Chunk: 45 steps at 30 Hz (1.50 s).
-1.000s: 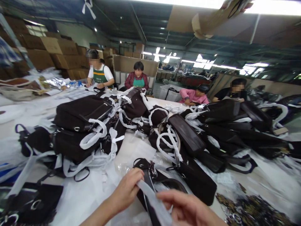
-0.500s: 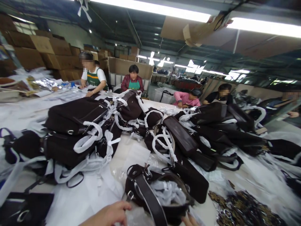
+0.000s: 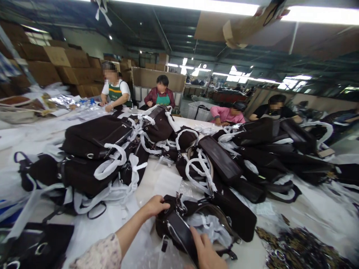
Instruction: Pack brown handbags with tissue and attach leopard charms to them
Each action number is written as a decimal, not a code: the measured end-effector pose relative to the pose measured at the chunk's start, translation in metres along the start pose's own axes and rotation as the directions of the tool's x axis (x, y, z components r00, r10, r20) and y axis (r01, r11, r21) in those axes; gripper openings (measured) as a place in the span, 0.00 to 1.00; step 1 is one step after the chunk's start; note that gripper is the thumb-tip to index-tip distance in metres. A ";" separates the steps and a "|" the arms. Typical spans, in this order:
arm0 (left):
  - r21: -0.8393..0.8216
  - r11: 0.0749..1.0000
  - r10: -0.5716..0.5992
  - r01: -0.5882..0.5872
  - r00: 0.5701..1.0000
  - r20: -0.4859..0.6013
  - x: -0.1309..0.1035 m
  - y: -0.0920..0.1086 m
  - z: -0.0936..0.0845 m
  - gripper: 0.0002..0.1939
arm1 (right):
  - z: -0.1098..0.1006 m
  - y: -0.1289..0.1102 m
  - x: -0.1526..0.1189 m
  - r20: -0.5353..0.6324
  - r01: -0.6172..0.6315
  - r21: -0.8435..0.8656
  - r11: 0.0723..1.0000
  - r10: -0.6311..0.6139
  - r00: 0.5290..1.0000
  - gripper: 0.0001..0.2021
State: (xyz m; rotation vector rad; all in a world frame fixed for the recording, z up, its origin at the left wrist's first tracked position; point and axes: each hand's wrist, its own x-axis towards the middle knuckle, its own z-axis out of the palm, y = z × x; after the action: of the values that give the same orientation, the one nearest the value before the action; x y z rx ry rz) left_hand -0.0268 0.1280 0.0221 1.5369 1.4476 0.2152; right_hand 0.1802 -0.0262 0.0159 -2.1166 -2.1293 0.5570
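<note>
A dark brown handbag (image 3: 193, 209) lies open in front of me, with crumpled white tissue paper (image 3: 210, 226) inside its mouth. Its wide dark strap (image 3: 179, 228) runs across the near side. My left hand (image 3: 157, 205) is closed on the bag's upper left corner, where the strap joins, thumb on top. Lower down, my right hand (image 3: 206, 248) has its fingers around the strap; part of that grip is hidden. A small metal clasp (image 3: 181, 203) sits by the strap's upper end. Clear plastic (image 3: 168, 254) lies beneath the bag.
Piled dark bags (image 3: 95, 138) with white-wrapped handles fill the left and middle table. More dark bags (image 3: 252, 164) lie to the right. A heap of metal chain hardware (image 3: 303, 246) is at the near right. Several co-workers sit across the table, one in a green apron (image 3: 116, 93).
My left hand has moved up and forward onto the bag's corner. My right hand has come from the bag's right side onto the strap. The view has shifted slightly left.
</note>
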 end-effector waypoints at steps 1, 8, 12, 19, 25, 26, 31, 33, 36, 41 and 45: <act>0.001 1.000 0.017 -0.017 1.000 -0.004 -0.002 0.002 0.000 0.05 | 0.003 -0.003 0.001 -0.040 -0.023 -0.096 0.995 0.019 0.999 0.33; -0.347 0.912 0.243 -0.217 0.970 0.031 -0.055 0.036 -0.023 0.05 | -0.087 -0.001 0.011 0.210 0.023 0.045 0.999 -0.032 0.977 0.19; -0.504 0.840 0.239 -0.199 0.971 0.016 -0.079 0.041 -0.022 0.10 | -0.130 0.021 0.039 0.183 0.130 -0.026 0.991 -0.123 0.975 0.10; -0.654 0.752 0.131 -0.083 0.991 0.025 -0.101 0.033 -0.013 0.16 | -0.072 0.040 0.060 0.008 0.096 -0.297 0.950 -0.098 0.995 0.13; -0.628 0.769 0.190 -0.123 0.981 0.040 -0.116 0.044 -0.006 0.07 | -0.057 -0.029 0.028 -0.114 0.203 0.396 0.896 -0.171 0.979 0.13; -0.619 0.774 0.200 -0.133 0.979 0.039 -0.118 0.045 -0.004 0.06 | -0.056 -0.038 0.026 -0.104 0.173 0.465 0.868 -0.141 0.985 0.12; -0.470 0.846 0.313 -0.250 0.948 0.058 -0.130 0.047 0.001 0.05 | -0.043 -0.053 0.027 0.125 -0.099 0.847 0.522 -0.016 0.992 0.14; -0.352 0.840 0.478 -0.413 0.870 0.120 -0.132 0.047 0.003 0.06 | -0.037 -0.053 0.024 0.275 -0.264 0.953 0.147 -0.064 0.959 0.22; -0.279 0.837 0.505 -0.471 0.861 0.063 -0.122 0.038 0.008 0.09 | -0.035 -0.051 0.017 0.310 -0.319 0.929 -0.185 -0.078 0.948 0.29; 0.089 0.972 0.229 -0.216 0.953 -0.196 -0.078 0.002 0.031 0.15 | -0.045 -0.047 0.015 0.243 -0.256 0.941 -0.221 -0.083 0.966 0.30; 0.240 0.963 0.166 -0.123 0.972 -0.165 -0.058 -0.008 0.055 0.17 | -0.045 -0.057 0.017 0.180 -0.190 0.980 -0.053 -0.158 0.971 0.23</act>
State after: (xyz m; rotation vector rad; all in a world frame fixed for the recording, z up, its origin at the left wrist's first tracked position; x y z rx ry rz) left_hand -0.0104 0.0502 0.0153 1.8544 1.5459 0.2924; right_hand 0.1400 0.0005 0.0724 -1.0492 -0.8351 1.7645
